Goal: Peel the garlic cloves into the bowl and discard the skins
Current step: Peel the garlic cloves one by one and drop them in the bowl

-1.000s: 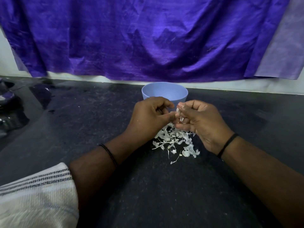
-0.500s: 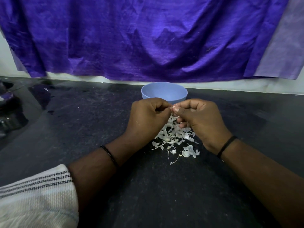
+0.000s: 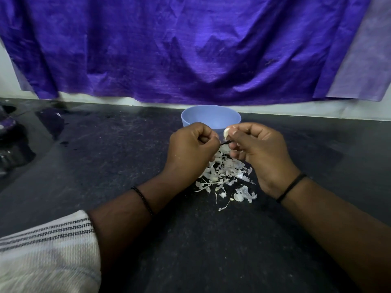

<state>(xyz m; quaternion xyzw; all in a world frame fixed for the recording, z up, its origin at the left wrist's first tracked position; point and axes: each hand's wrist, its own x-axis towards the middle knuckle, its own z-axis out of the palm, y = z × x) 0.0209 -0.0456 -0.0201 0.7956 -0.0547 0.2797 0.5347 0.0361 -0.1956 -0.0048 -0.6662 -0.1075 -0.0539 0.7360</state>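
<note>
Currently, findings as follows.
Right hand: right hand (image 3: pixel 260 153) pinches a pale garlic clove (image 3: pixel 226 132) between thumb and forefinger, the other fingers curled under; the clove sits at the hand's left edge, just in front of the bowl's near rim.
Left hand: left hand (image 3: pixel 190 149) is curled, thumb and forefinger pinching one end of a thin dark strip (image 3: pixel 226 142) that bridges the small gap to the right hand. Whether it is skin or stem cannot be told.
Change: half a second ago the two hands were pressed together with the clove hidden between them; now they stand slightly apart and the clove shows bare and whitish at its top.
Meaning for the task: judged a stripping pull under way, with this clove close to peeled.
Bowl: blue bowl (image 3: pixel 191 120) stands on the far side of the hands, near the wall; its contents are not visible from this angle.
Skins: pile of garlic skins (image 3: pixel 227 176) lies on the dark countertop (image 3: pixel 211 250) beneath and just near of the hands, not yet discarded.
Backdrop: purple cloth (image 3: pixel 190 49) hangs across the far wall.
Next step, as judgement: release the strip onto the pile, then drop the clove into the bowl.
Risk: loose skins lie near the bowl.
</note>
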